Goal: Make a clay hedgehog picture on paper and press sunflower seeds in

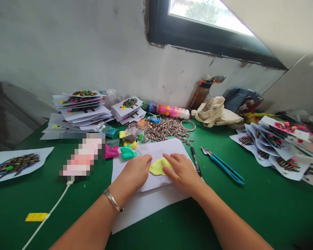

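Note:
A flat yellow-green piece of clay [158, 167] lies on white paper [152, 183], with another white sheet [130, 211] underneath. At the clay's left edge is my left hand [135, 172], its fingers curled together; whatever is between its fingertips is hidden. My right hand [182, 171] rests over the clay's right side with its fingers apart, the fingertips touching the clay. Just behind the paper are bags of teal clay [127, 152] and magenta clay [111, 150]. A black pen [195, 159] lies beside the paper's right edge.
Blue scissors [225, 167] lie right of the pen. Striped seeds [167, 129] and a tape ring [188, 125] are behind the paper. Card stacks stand at back left [86, 113] and right [276, 147]. A white cable [58, 201] crosses the green table [78, 208] at left.

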The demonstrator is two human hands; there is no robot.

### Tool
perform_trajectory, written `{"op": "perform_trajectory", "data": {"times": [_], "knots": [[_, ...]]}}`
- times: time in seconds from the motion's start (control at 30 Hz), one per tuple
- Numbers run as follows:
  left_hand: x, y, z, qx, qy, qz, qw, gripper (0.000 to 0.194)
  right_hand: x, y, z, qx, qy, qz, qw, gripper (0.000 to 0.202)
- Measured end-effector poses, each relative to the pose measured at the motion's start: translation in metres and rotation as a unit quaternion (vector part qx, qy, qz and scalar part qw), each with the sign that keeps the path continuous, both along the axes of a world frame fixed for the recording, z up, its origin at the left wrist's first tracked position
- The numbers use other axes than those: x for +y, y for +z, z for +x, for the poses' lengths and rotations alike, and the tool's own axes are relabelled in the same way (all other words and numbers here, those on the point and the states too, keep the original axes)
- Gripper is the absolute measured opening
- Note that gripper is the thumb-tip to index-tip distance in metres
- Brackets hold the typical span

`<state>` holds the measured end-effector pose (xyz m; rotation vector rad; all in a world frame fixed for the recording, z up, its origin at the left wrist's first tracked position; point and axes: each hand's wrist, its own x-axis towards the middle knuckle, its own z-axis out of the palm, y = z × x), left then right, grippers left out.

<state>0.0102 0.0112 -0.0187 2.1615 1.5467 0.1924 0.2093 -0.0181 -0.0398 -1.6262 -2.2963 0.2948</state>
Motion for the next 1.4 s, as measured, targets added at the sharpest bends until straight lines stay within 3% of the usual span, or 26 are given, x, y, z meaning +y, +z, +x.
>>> {"op": "perform_trajectory", "data": {"times": [0.1,0.3,0.47,0.63,0.8,0.97,1.4], "knots": [[0.000,0.000,0.000,-0.004,-0.003,0.000,1.000,0.028,0.003,-0.001,0.009,0.044,0.006,0.006,0.999,0.047],[-0.001,0.000,0.000,-0.004,-0.005,-0.001,1.000,0.027,-0.001,0.003,0.005,-0.078,0.012,0.011,0.997,0.037],[0.000,0.000,0.000,0.003,-0.006,-0.001,1.000,0.028,0.000,0.003,0.005,-0.063,0.006,0.016,0.998,0.047],[0.000,0.000,0.000,0.004,-0.005,0.000,1.000,0.027,-0.002,0.005,0.001,-0.099,0.002,0.013,0.995,0.038],[-0.001,-0.002,-0.001,-0.008,-0.005,0.005,1.000,0.026,0.000,0.002,0.001,-0.073,-0.007,0.016,0.997,0.046],[-0.001,-0.002,-0.002,-0.005,-0.001,0.003,1.000,0.025,-0.001,0.000,-0.001,-0.094,-0.002,0.023,0.995,0.036],[-0.001,-0.003,-0.002,-0.005,-0.004,0.002,1.000,0.026,-0.004,0.002,-0.008,-0.113,-0.011,0.021,0.993,0.049]]}}
